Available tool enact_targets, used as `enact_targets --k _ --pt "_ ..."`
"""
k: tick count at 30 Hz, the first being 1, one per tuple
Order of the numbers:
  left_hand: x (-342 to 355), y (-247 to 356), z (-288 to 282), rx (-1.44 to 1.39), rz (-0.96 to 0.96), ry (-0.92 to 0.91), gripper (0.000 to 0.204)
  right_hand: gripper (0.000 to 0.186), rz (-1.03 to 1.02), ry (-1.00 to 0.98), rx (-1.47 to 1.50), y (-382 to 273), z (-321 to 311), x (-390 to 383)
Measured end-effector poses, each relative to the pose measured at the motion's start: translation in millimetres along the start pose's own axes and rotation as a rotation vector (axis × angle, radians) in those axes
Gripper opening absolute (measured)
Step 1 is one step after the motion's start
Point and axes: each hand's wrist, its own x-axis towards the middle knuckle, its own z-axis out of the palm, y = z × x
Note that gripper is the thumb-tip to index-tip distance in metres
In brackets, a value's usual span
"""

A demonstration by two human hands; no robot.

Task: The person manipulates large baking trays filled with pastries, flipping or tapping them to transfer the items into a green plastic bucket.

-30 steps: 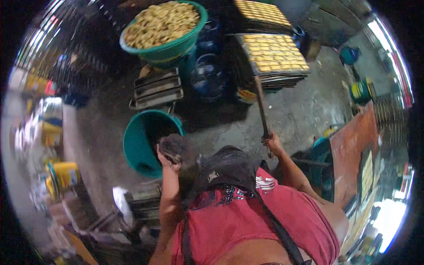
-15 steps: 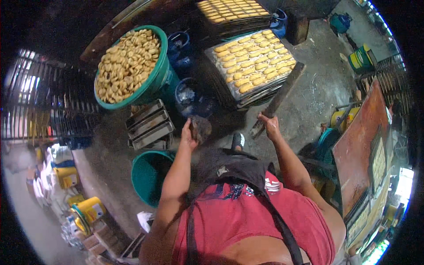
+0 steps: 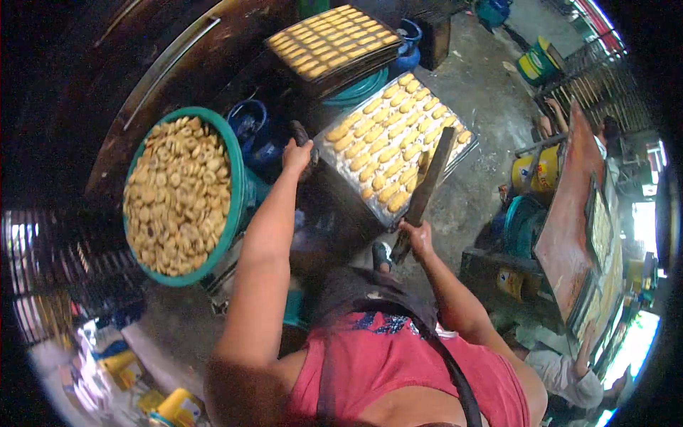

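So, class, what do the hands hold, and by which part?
The right hand grips a long slat near its lower end in the picture; the left hand holds a dark pad-like thing, exact part unclear.

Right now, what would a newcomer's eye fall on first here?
Probably the big green tub at the left, heaped with pale golden-brown pieces. Next, the tray of golden oblong pieces near the centre, with a long dark bar, gripped in the right hand, across its right side in the view. The left hand holds a dark object, too unclear to name, by the tray's left corner.
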Motion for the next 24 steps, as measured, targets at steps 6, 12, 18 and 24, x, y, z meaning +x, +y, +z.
enact_targets --k 6,12,18,24 --pt "35 -9 10 0.503 0.201 -0.133 0.046 0.027 0.211 0.056 -0.108 -33 18 -14" --pt "-13 -19 -27 -0.120 0.004 -0.788 0.044 0.041 0.314 0.169 -0.237 -29 -53 -27" --pt "-135 -59 18 -0.432 -0.040 -0.746 0.036 0.047 0.326 0.031 -0.040 -59 -151 -18" --pt "-246 -76 66 -0.461 0.106 -0.380 0.037 0.062 0.003 -0.145 -0.376 -20 -239 47"
